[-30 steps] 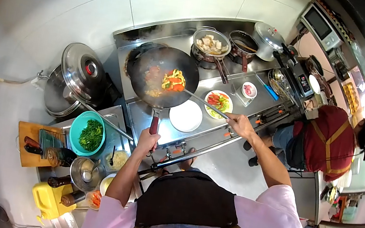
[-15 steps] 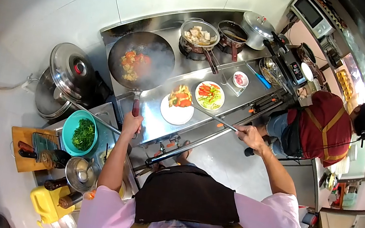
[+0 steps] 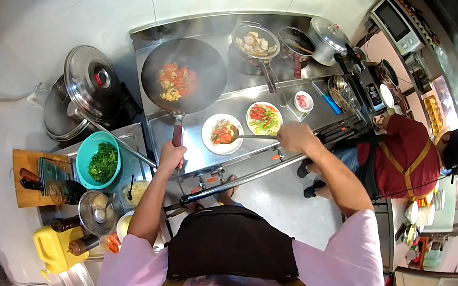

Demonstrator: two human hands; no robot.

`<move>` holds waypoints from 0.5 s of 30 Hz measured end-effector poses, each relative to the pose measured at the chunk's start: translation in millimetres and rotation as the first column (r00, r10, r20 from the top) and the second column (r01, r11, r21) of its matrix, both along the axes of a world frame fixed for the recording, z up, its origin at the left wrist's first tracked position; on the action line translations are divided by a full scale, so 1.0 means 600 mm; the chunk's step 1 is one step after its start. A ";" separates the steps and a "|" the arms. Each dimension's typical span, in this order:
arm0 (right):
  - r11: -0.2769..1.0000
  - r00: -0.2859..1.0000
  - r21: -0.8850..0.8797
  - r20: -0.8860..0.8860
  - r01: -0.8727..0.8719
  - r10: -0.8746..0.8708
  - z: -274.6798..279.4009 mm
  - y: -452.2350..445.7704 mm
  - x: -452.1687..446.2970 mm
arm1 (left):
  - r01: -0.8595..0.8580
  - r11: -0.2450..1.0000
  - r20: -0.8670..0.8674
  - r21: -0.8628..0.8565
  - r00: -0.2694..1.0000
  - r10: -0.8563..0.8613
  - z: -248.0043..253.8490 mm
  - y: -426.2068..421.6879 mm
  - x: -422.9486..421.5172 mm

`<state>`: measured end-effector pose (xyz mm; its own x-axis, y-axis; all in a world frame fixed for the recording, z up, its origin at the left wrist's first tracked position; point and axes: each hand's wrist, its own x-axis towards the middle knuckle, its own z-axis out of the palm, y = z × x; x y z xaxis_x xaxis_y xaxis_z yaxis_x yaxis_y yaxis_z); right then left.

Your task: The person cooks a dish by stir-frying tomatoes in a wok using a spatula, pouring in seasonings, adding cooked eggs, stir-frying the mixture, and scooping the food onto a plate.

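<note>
My left hand (image 3: pixel 171 156) is closed around the red-brown handle (image 3: pixel 177 131) of a dark wok (image 3: pixel 211 67) on the stove. Tomato pieces and scrambled egg (image 3: pixel 176 81) lie in the steaming wok. My right hand (image 3: pixel 296 137) grips the long handle of a metal ladle (image 3: pixel 257 136). The ladle's head is at a white plate (image 3: pixel 211 143) in front of the wok, among a small heap of tomato and egg (image 3: pixel 223 132). Close to my right hand stands a plate of sliced red and green peppers (image 3: pixel 264 118).
Behind the plates are a pan of pale chunks (image 3: pixel 254 44), a small dark pot (image 3: pixel 295 42) and a pressure cooker (image 3: pixel 327 33). A teal bowl of greens (image 3: pixel 99 160) stands left. A co-worker in a red shirt (image 3: pixel 412 152) is at the right. A metal rail (image 3: pixel 247 181) runs along the stove front.
The heaped ladle has tipped down, and tomato and egg now lie on the white plate. My right hand has moved up and left. My left hand stays on the wok handle.
</note>
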<state>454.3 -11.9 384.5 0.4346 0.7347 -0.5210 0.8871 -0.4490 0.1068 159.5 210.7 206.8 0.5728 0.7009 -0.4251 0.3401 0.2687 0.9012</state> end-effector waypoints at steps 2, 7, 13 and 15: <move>0.996 0.995 -0.076 0.086 -0.043 0.049 0.037 0.057 -0.020 | -0.011 1.000 -0.027 0.005 1.000 0.012 0.003 -0.003 0.006; 0.972 0.971 -0.183 0.161 -0.148 0.178 0.111 0.105 -0.055 | -0.012 1.000 -0.030 -0.019 0.999 0.011 0.002 -0.003 0.008; 0.998 0.985 -0.051 0.164 -0.044 0.052 0.102 0.001 0.003 | -0.007 0.999 -0.028 -0.052 1.000 0.006 -0.009 0.005 0.003; 0.996 0.998 0.070 0.041 0.048 -0.051 0.083 -0.054 0.041 | 0.006 0.998 -0.023 -0.059 1.000 -0.007 -0.007 0.009 0.000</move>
